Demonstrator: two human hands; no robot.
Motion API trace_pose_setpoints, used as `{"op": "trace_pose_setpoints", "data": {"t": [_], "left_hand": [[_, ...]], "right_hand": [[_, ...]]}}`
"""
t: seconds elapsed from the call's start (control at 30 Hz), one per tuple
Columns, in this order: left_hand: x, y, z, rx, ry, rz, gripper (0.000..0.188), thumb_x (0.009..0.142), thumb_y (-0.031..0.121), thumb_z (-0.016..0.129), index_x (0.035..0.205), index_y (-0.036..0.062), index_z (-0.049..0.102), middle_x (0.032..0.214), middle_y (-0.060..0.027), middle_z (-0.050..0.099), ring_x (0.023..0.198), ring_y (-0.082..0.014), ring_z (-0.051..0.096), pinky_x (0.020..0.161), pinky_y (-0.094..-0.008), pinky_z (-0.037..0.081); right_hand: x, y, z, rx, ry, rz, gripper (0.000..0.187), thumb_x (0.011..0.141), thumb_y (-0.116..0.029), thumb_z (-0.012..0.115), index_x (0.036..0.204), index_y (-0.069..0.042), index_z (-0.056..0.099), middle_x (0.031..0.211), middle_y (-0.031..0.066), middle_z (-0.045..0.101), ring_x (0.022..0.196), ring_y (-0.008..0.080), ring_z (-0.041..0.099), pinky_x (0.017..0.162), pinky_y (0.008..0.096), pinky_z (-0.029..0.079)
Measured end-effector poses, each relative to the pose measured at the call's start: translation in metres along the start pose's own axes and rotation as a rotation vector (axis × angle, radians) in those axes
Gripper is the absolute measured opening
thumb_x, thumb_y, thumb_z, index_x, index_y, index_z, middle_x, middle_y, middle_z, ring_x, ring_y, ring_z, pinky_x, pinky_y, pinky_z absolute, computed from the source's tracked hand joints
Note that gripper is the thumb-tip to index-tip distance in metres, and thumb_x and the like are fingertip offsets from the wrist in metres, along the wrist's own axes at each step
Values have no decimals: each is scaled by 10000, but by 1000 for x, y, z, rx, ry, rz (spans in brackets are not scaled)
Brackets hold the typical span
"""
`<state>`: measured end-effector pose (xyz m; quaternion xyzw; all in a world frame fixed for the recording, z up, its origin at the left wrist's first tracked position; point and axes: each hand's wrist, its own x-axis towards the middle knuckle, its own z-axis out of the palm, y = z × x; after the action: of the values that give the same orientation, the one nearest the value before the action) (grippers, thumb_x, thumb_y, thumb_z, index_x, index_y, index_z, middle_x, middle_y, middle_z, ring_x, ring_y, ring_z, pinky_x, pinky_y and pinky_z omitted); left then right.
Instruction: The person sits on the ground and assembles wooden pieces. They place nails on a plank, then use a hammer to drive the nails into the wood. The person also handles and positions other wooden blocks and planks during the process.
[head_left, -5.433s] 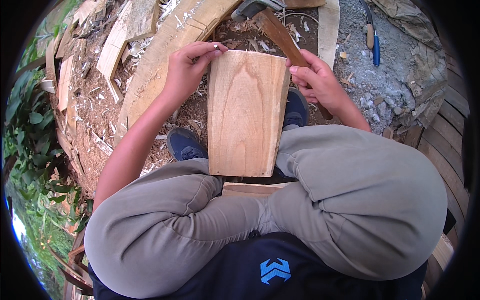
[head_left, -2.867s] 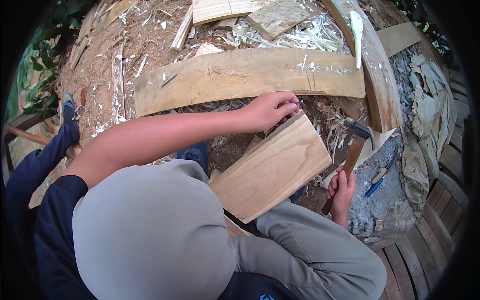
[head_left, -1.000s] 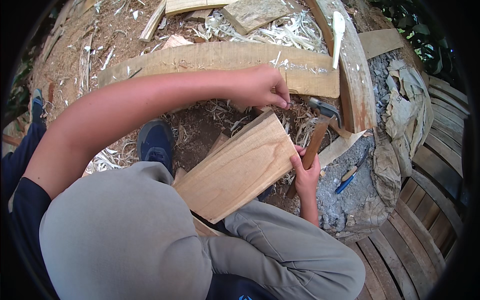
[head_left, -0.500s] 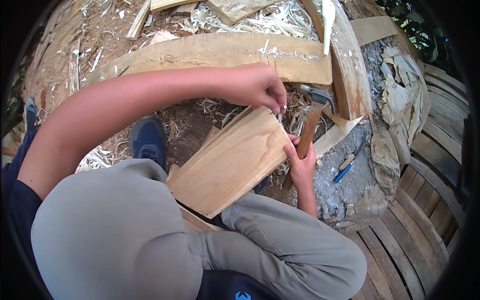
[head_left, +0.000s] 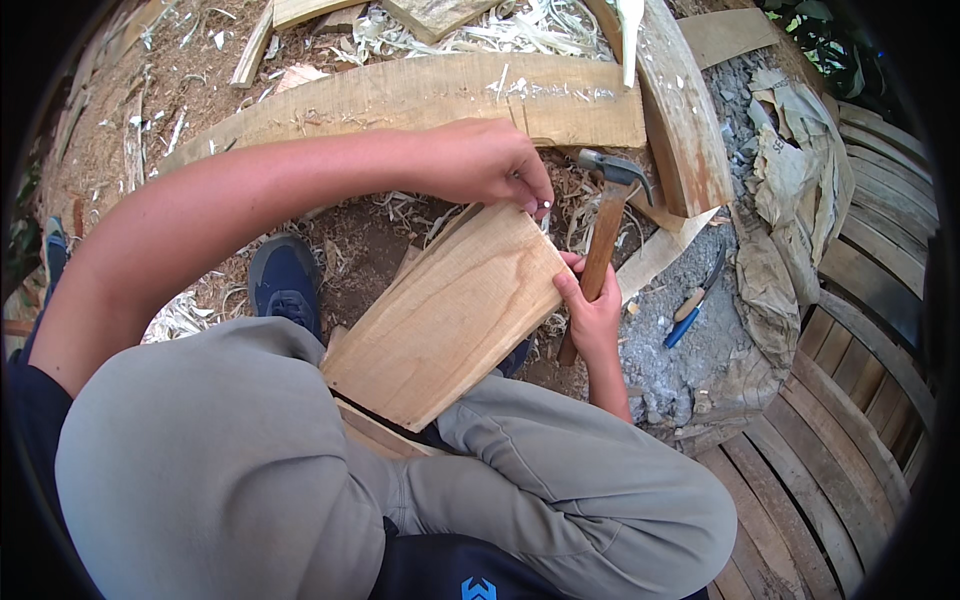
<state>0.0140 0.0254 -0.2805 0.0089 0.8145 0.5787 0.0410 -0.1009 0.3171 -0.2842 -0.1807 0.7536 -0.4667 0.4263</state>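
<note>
My left hand (head_left: 500,165) reaches over the far corner of a flat wooden board (head_left: 450,310), fingertips pinched on a small nail (head_left: 546,204) of which only a shiny end shows. The board lies tilted across my lap, with further wooden pieces (head_left: 385,432) under it. At the board's right edge my right hand (head_left: 596,322) is closed around the wooden handle of a claw hammer (head_left: 604,235). The hammer stands head-up, its metal head pointing away from me, and my right thumb lies against the board's edge.
A long plank (head_left: 400,100) and a thick beam (head_left: 685,130) lie beyond my hands among wood shavings. A blue-handled curved blade (head_left: 690,318) rests on grey ground to the right, near crumpled paper sheeting (head_left: 790,180). Wooden slats (head_left: 880,260) line the right side.
The whole scene has shifted slightly left and up in the view. Both hands keep their grips, and the board stays across my lap.
</note>
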Motion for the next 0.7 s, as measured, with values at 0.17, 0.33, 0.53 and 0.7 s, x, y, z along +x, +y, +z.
{"op": "trace_pose_setpoints", "data": {"t": [0.17, 0.33, 0.53, 0.7], "left_hand": [[0, -2, 0, 3, 19, 9, 151, 909, 168, 714, 1025, 90, 770, 938, -91, 764, 844, -261, 718, 745, -365, 528], [-3, -11, -9, -82, 137, -98, 137, 999, 160, 595, 1052, 46, 649, 964, -97, 763, 802, -189, 693, 748, -386, 525], [-10, 1, -11, -278, -90, -474, 110, 1064, 175, 455, 1063, 72, 493, 1085, -115, 736, 559, -160, 593, 532, -335, 519], [-21, -17, 4, -355, 50, -423, 109, 1075, 166, 437, 1069, 73, 492, 1087, -122, 728, 559, -156, 611, 513, -309, 518]], "right_hand": [[0, 0, 0, 15, -4, 6, 343, 916, -150, 779, 1078, -34, 499, 1205, 158, 660, 1053, 164, 611, 932, 320, 490], [0, -1, 2, 15, 11, -9, 328, 918, -128, 770, 1081, -32, 502, 1208, 167, 659, 1080, 174, 608, 957, 330, 485], [-4, 6, 4, 14, 62, -44, 308, 923, -95, 758, 1085, -24, 505, 1226, 196, 656, 1145, 207, 614, 1003, 353, 480], [-6, 4, 10, 5, 65, -35, 309, 928, -108, 759, 1087, -12, 513, 1220, 203, 661, 1146, 226, 628, 1007, 361, 483]]}}
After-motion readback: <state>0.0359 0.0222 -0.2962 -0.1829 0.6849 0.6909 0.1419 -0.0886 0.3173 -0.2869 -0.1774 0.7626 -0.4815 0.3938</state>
